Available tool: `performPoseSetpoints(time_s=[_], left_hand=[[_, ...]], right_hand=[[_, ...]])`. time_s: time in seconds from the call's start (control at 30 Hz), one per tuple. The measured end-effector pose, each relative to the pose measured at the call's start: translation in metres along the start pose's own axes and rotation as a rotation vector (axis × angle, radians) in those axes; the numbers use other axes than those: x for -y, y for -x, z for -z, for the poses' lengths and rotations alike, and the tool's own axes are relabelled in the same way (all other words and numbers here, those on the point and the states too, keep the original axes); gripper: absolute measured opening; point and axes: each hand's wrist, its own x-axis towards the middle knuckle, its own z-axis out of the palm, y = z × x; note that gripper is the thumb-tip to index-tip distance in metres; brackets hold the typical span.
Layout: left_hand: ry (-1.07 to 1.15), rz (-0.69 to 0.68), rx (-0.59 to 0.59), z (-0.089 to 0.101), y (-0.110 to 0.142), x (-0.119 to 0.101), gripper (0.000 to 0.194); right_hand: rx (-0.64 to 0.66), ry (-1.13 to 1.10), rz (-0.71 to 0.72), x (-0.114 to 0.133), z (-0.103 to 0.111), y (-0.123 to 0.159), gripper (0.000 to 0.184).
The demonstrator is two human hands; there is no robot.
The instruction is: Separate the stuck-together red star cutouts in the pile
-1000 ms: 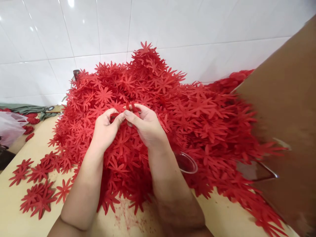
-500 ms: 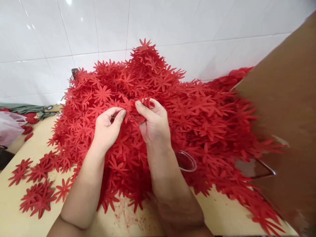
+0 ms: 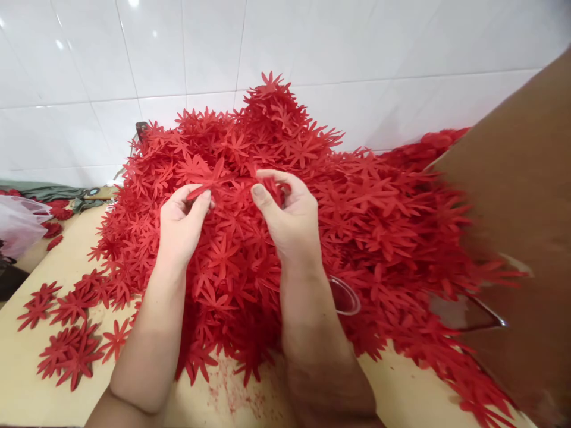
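While the left hand pinches a red flower cut-out by a petal between thumb and index finger, the right hand is positioned just beside it, with thumb and index fingertips apart and bent red petals within the curve of the fingers. Whether the right fingers press on these petals cannot be told. Both hands are located over the front of a large pile of red flower cut-outs, which covers much of the pale tabletop and rises against the white tiled wall. Loose flower cut-outs lie left of the pile. A clear plastic rim protrudes from the pile beside the right forearm. At far right, a brown cardboard panel stands against the pile; at far left lies a translucent white bag.
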Motion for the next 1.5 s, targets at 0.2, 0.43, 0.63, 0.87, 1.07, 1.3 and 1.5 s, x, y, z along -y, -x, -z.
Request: performPoseSetpoints(time_s=[0.2,0.43,0.63,0.87,1.07,1.3,1.5], left_hand=[[-0.005,0.03,0.158,-0.009,0.007,-0.004,0.019],[-0.071,0.038,0.229,-0.006,0.006,-0.001,0.039],[-0.075,0.038,0.202,-0.006,0.005,-0.002,0.049],[-0.089,-0.062,0.14,-0.001,0.003,-0.005,0.05],[-0.207,-0.161,-0.065,0.021,-0.011,0.009,0.03],[-0.386,-0.314,-0.185,0.019,-0.003,-0.001,0.035],[-0.124,0.006,0.221,-0.004,0.008,-0.008,0.028]], right_hand=[[0.35,-0.227,-0.208,0.012,-0.009,0.011,0.027],[0.309,-0.403,-0.397,0.005,-0.011,0.008,0.027],[0.282,-0.433,-0.419,0.007,-0.016,0.011,0.029],[0.02,-0.387,-0.364,0.0,-0.014,0.003,0.029],[0.01,-0.407,-0.337,0.005,-0.006,0.0,0.038],[0.174,-0.342,-0.292,0.001,-0.015,0.007,0.033],[0.299,-0.276,-0.174,0.002,-0.017,0.011,0.025]])
